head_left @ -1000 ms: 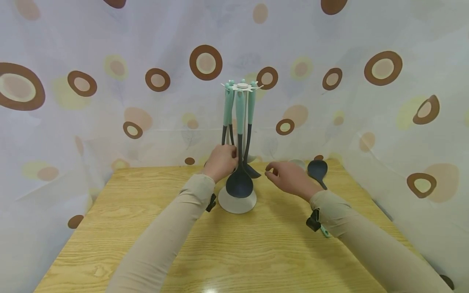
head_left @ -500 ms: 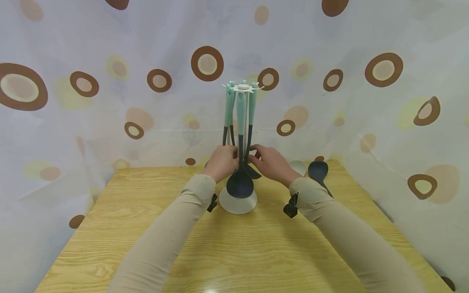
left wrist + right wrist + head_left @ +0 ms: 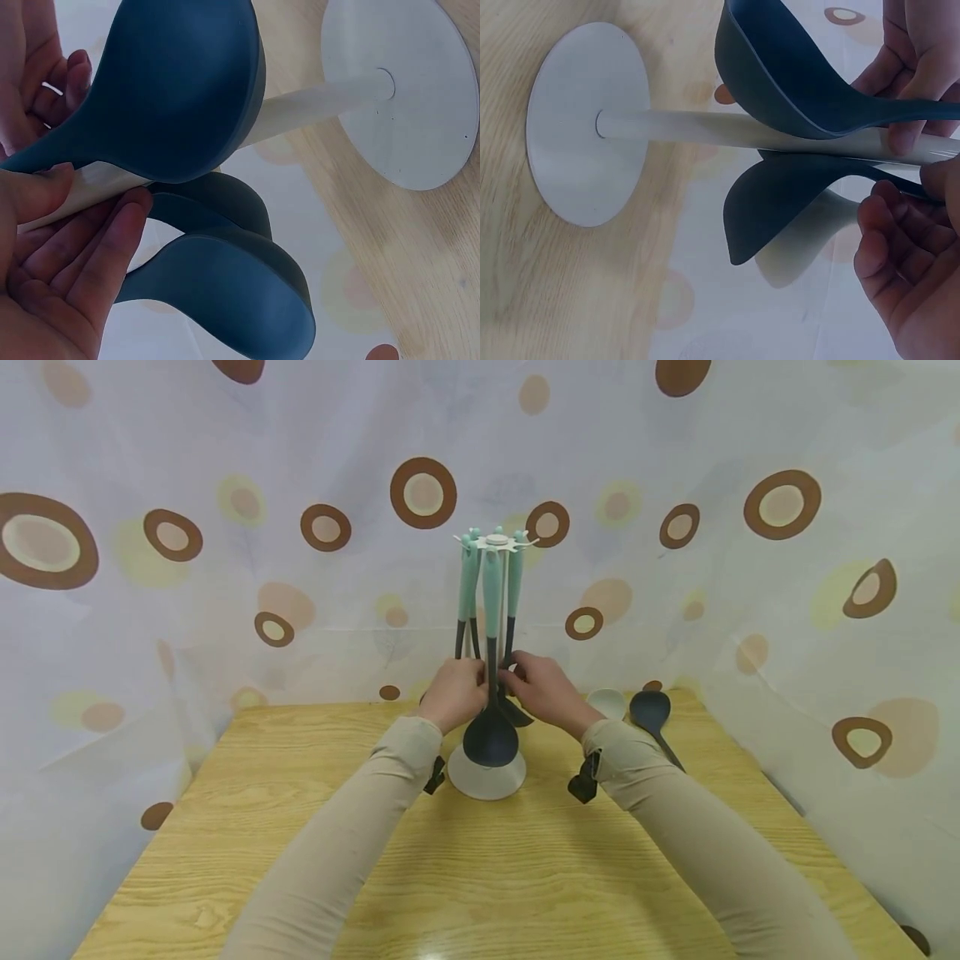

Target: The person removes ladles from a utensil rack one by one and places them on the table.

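Note:
A white utensil rack (image 3: 487,781) stands upright on the table, with several green-handled utensils hanging from its top hooks. Around its white pole (image 3: 307,109) curls my left hand (image 3: 454,695), thumb on one side and fingers on the other. My right hand (image 3: 549,695) pinches the thin dark neck of a ladle (image 3: 780,199) hanging at the rack's right side. The front ladle (image 3: 491,739) hangs bowl-down between the hands and partly hides the pole. Behind the pinched one, a pale utensil head (image 3: 791,259) shows in the right wrist view. Two dark ladles (image 3: 225,277) hang beside my left fingers.
To the right on the wooden table (image 3: 480,877) lie a dark spoon-like utensil (image 3: 651,710) and a pale one (image 3: 607,702), both partly hidden by my right arm. A patterned curtain (image 3: 337,443) closes in the back and sides.
My right hand has moved left from beside the rack to the hanging ladle and now pinches its neck. My left hand has stayed on the pole.

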Motion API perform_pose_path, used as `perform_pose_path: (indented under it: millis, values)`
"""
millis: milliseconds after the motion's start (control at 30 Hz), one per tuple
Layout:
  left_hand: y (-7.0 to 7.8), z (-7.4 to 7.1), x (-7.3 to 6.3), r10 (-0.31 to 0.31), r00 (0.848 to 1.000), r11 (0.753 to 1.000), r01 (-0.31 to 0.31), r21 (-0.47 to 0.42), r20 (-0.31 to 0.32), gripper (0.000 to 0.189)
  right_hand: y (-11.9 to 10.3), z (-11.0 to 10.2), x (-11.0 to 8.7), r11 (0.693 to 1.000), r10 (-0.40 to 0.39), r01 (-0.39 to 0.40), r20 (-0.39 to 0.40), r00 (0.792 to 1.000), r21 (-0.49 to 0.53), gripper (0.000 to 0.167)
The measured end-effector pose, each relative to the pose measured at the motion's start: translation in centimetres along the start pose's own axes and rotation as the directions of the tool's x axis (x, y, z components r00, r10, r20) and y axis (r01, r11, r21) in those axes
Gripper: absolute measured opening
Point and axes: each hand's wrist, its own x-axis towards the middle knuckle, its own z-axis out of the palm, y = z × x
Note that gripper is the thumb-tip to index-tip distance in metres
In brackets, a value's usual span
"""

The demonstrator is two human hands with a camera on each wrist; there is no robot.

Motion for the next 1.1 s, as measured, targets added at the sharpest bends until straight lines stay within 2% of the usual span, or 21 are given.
perform_pose_path:
  millis: [300, 700, 933, 1100]
  values:
    - [0.1, -0.4, -0.1, 0.013, 1.000, 1.000, -0.013, 0.007, 0.008, 0.019, -0.4, -0.3, 0.1, 0.999, 0.028, -0.028, -0.026, 0.999, 0.035, 0.020]
    - [0.0, -0.1, 0.0, 0.002, 1.000, 1.000, -0.002, 0.022, 0.021, 0.018, -0.5, -1.7, -0.5, 0.999, 0.036, -0.036, -0.042, 0.998, -0.001, 0.025]
    - [0.0, -0.1, -0.1, 0.010, 0.999, 1.000, -0.010, -0.005, 0.032, 0.018, 0.7, -3.2, -0.7, 0.996, 0.084, -0.083, -0.024, 0.996, 0.040, 0.025]
    - [-0.1, -0.2, -0.2, 0.020, 0.999, 1.000, -0.019, -0.020, 0.037, 0.018, 2.0, -4.2, -1.4, 0.996, 0.087, -0.086, -0.026, 0.996, 0.015, 0.024]
